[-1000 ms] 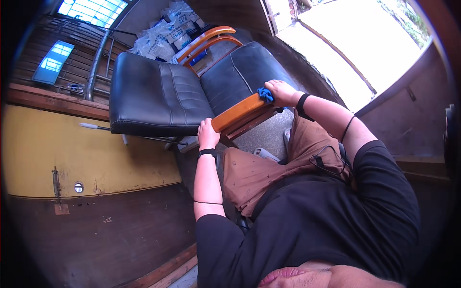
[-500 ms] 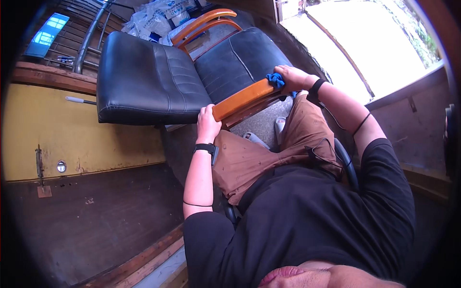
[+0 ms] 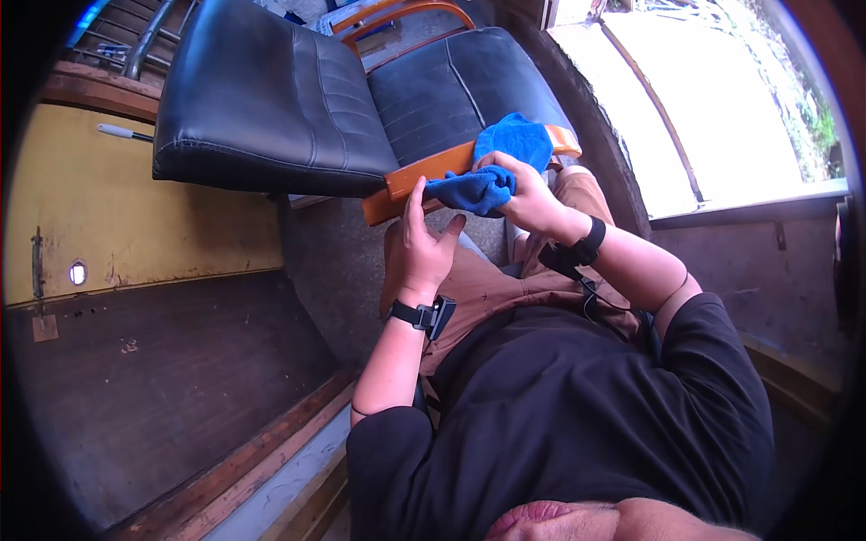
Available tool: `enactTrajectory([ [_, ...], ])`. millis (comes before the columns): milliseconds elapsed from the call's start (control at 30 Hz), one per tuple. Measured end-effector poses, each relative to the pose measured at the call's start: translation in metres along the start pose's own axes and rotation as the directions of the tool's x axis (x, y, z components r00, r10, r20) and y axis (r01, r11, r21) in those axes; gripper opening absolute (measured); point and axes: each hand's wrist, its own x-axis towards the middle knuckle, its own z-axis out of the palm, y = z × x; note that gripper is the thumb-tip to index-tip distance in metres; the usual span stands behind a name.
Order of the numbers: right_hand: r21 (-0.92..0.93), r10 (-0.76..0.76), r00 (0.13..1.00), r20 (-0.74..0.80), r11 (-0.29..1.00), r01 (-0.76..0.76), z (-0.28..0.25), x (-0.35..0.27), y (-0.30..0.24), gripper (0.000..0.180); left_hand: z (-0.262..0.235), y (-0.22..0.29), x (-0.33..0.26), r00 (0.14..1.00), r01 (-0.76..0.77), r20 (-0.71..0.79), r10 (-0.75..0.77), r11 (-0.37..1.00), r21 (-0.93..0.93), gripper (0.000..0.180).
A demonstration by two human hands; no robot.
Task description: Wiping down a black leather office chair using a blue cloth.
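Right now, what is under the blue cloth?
The blue cloth lies over the chair's orange wooden armrest. The right hand grips it; the wood beneath stays hidden.

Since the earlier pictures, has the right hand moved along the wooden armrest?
Yes. The right hand with the blue cloth came down the wooden armrest, closer to the left hand.

Yellow wall panel (image 3: pixel 135 225), dark wooden floor (image 3: pixel 162 379), bright window (image 3: pixel 722 108) at right

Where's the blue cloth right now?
The blue cloth is upper centre in the head view, draped over the chair's wooden armrest and gripped by the right hand.
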Motion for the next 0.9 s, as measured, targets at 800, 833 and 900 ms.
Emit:
enactTrajectory([
  [800,0.066,-0.262,0.939,0.223,0.965,0.254,0.089,-0.026,-0.01,0.031,-0.085,-0.032,0.024,0.947,0.126,-0.319,-0.038,0.957,0.26,0.028],
  [833,0.069,-0.248,0.937,0.248,0.969,0.238,0.089,-0.022,-0.01,0.038,-0.084,-0.031,0.029,0.942,0.018,-0.334,-0.006,0.999,0.032,0.029],
  [900,0.079,-0.267,0.937,0.226,0.964,0.255,0.082,-0.02,-0.014,0.042,-0.077,-0.022,0.023,0.962,0.04,-0.272,-0.026,0.998,0.047,0.029],
])
